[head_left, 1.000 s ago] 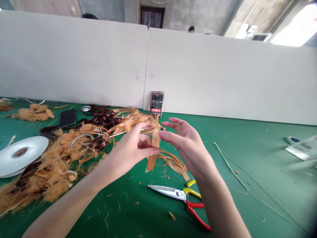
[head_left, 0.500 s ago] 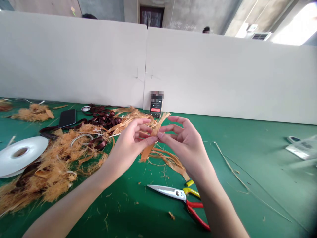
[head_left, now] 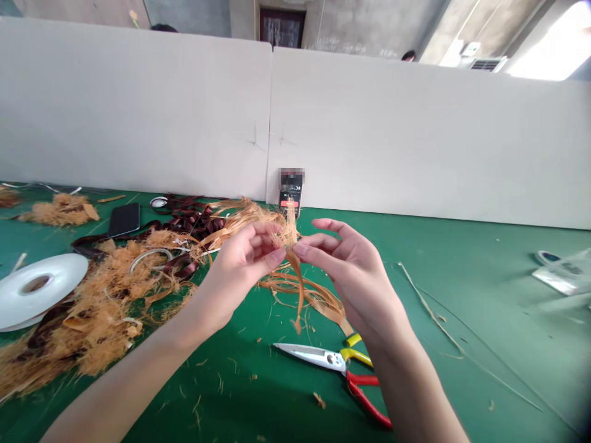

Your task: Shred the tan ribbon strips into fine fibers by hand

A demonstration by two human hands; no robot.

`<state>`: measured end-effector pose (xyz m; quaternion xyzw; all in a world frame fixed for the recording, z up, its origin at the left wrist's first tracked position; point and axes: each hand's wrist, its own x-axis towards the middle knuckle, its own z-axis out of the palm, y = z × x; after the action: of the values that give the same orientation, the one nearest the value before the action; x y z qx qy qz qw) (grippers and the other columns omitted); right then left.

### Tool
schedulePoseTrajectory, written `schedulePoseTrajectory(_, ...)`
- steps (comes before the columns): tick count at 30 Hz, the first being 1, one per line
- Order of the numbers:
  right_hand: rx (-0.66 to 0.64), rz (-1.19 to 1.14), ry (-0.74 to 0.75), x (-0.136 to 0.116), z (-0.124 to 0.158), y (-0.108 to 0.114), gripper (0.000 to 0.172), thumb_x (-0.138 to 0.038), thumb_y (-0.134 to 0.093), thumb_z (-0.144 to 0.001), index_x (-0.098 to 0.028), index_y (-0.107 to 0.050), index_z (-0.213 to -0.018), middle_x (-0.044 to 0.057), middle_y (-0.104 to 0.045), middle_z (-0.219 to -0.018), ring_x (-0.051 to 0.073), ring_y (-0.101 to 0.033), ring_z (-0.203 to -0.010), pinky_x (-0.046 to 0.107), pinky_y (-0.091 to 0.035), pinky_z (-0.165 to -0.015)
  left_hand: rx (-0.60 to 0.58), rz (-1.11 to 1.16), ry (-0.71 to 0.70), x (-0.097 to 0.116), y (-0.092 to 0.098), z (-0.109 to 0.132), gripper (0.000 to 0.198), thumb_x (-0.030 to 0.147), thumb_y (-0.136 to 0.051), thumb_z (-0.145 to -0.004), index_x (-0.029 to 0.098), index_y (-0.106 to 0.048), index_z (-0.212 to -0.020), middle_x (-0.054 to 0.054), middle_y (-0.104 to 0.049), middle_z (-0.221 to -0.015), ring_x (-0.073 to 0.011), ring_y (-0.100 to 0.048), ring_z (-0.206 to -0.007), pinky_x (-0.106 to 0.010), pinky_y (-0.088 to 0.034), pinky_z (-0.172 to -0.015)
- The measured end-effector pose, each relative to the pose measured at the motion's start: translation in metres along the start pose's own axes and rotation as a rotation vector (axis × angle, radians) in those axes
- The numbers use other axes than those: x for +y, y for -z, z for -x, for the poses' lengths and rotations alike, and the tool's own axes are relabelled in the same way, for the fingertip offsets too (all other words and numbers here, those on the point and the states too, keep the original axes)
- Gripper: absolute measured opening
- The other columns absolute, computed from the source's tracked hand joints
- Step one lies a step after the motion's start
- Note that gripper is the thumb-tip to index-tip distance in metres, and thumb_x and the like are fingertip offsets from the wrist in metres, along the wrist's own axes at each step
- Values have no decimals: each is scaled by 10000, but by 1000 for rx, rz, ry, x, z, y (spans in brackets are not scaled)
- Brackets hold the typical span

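Note:
Between my two hands is a tan ribbon strip (head_left: 298, 289), its upper end frayed into loose threads and its tail hanging down. My left hand (head_left: 252, 255) pinches it from the left with thumb and fingers. From the other side, my right hand (head_left: 346, 258) grips the same strip between thumb and forefinger, the fingertips of both hands nearly meeting. Below them lie scissors (head_left: 323, 358) with one yellow and one red handle, partly hidden by my right forearm. More tan ribbon strips (head_left: 318, 298) rest on the table just behind the hands.
On the left are a white spool (head_left: 60, 271), piles of tan frayed fibre (head_left: 106, 307), dark brown ribbon (head_left: 198, 221) and a black phone (head_left: 124, 219). A lit phone (head_left: 290, 195) leans against the white partition (head_left: 392, 135). Thin stems (head_left: 429, 311) and a clear plastic bag (head_left: 566, 274) lie right.
The strip has turned between my fingers: its frayed end now spreads upright and its tail hangs straighter down. My hands stay in nearly the same place.

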<state>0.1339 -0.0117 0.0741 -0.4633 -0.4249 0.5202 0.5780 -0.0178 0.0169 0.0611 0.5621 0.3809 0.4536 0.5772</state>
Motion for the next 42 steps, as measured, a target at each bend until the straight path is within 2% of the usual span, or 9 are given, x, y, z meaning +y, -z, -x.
schedulePoseTrajectory(4, -39, -109, -71, 0, -1, 1, 399, -175, -760, -708, -185, -510, -1019, -31, -701, -779, 104, -671, -733, 240, -515, -753, -6, 63, 51, 5, -1, 4, 169, 206, -624, -824, 190, -523, -959, -3, -579, -875, -153, -574, -888, -272, -456, -814)
schedulePoseTrajectory(10, -34, -182, -55, 3, -3, 2, 375, -180, -742, -741, -171, -510, -1036, -12, -708, -792, 86, -662, -726, 218, -512, -759, 45, 89, 2, 5, -1, 3, 196, 193, -635, -813, 185, -529, -977, -1, -563, -896, -148, -563, -904, -250, -464, -811)
schedulePoseTrajectory(13, -1, -180, -38, 3, -4, 1, 413, -192, -763, -719, -164, -500, -1036, 12, -711, -830, 99, -666, -751, 224, -523, -758, 57, 87, -22, 2, 0, 1, 230, 216, -661, -800, 181, -535, -989, -14, -590, -920, -161, -576, -935, -256, -467, -831)
schedulePoseTrajectory(17, 2, -136, -49, 1, -3, 0, 516, -137, -808, -647, -174, -486, -1049, -1, -691, -881, 100, -669, -759, 213, -537, -723, 33, 87, -57, 1, 0, 2, 240, 219, -684, -799, 184, -540, -987, -5, -613, -907, -134, -588, -898, -224, -474, -810)
schedulePoseTrajectory(23, 22, -111, -28, 2, -4, 1, 521, -126, -805, -646, -170, -485, -1056, -13, -674, -865, 82, -660, -722, 198, -538, -695, 4, 121, -17, 2, -3, 3, 263, 158, -706, -763, 184, -552, -974, 12, -609, -864, -133, -594, -900, -229, -479, -811)
schedulePoseTrajectory(28, 30, -117, -23, 2, -4, -1, 513, -119, -802, -643, -165, -495, -1051, -27, -656, -819, 80, -653, -717, 203, -531, -712, 55, 144, -16, -1, -3, 2, 225, 168, -700, -773, 189, -566, -953, 13, -604, -872, -130, -581, -901, -218, -468, -802)
schedulePoseTrajectory(35, 60, -319, -35, 7, 0, -6, 422, -68, -764, -673, -165, -515, -999, -59, -602, -732, 46, -603, -688, 161, -500, -711, -22, 353, -48, -5, -7, 3, 118, 127, -672, -810, 190, -613, -891, 13, -612, -892, -110, -574, -922, -190, -466, -843)
schedulePoseTrajectory(38, 63, -423, -90, 9, 4, -9, 377, -57, -757, -678, -162, -524, -955, -64, -583, -700, 31, -579, -648, 135, -487, -681, -92, 451, 1, -7, -6, 4, 81, 116, -641, -831, 179, -644, -881, 3, -618, -873, -106, -582, -890, -194, -483, -825)
schedulePoseTrajectory(42, 134, -420, -89, 16, 14, -13, 370, -69, -775, -668, -170, -532, -928, -69, -571, -682, 29, -563, -630, 123, -483, -650, -117, 537, 90, -13, -4, 6, 67, 92, -643, -819, 154, -656, -796, 10, -598, -816, -69, -574, -793, -138, -480, -747)
